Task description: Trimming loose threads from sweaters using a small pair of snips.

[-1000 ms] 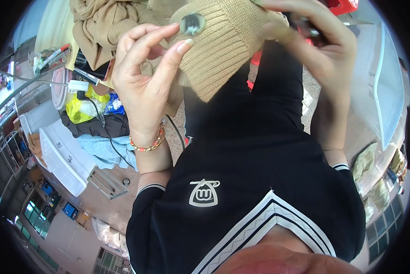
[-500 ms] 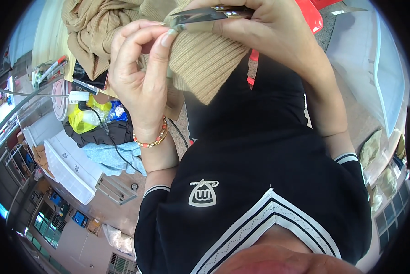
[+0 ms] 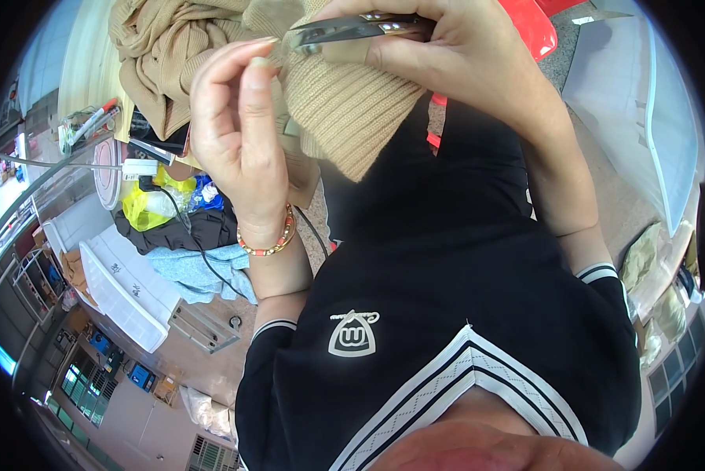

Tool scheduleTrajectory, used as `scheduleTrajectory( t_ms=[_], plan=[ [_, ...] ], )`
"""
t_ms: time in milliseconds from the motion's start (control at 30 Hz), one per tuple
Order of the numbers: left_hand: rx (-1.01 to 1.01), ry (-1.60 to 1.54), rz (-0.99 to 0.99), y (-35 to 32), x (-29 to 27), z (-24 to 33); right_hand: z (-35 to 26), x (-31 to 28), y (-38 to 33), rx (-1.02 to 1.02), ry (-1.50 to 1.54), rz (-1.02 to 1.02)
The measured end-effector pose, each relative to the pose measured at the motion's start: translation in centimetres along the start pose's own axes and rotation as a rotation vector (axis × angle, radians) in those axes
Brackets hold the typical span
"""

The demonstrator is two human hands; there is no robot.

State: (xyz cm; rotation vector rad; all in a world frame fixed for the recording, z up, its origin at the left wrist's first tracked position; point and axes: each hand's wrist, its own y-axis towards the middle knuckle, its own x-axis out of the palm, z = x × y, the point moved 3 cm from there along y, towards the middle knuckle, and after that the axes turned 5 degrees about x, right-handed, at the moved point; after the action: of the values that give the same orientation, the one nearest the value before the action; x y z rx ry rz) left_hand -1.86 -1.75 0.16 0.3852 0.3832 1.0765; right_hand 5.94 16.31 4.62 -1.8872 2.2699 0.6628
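Note:
In my right hand is a pair of dark metal thread snips, its blades pointing left across a tan ribbed knit piece. The knit hangs below the blades, its corner over my dark-clothed lap. The fingers of that hand press close against the knit's top edge, and whether they grip it too is hidden. My left hand is just left of the knit, thumb and forefinger tips close together, apart from the blades. Anything between those fingertips is too small to make out.
More tan knitwear is heaped on the pale tabletop at upper left. Beside it are a white plug adapter with a black cable, a yellow plastic bag and a blue cloth. A translucent bin stands right, near a red stool.
My left hand has drawn slightly left, away from the snips' tips and the knit edge. My right hand and the snips stay nearly in place.

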Motion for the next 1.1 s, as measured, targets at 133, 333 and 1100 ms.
scheduleTrajectory(
  t_ms=[133, 333, 1100],
  plan=[
    [0.009, 0.167, -0.099, -0.3, 0.1, 0.5, 0.3, -0.1, 0.3, 0.072, 0.019, -0.064],
    [0.036, 0.177, -0.078, 0.2, 0.4, 0.5, 1.1, 0.4, 0.3, 0.012, -0.022, -0.054],
    [-0.113, 0.011, -0.092, 1.5, 0.8, 0.5, 2.7, 0.8, -0.1, -0.369, -0.107, 0.086]
  ],
)
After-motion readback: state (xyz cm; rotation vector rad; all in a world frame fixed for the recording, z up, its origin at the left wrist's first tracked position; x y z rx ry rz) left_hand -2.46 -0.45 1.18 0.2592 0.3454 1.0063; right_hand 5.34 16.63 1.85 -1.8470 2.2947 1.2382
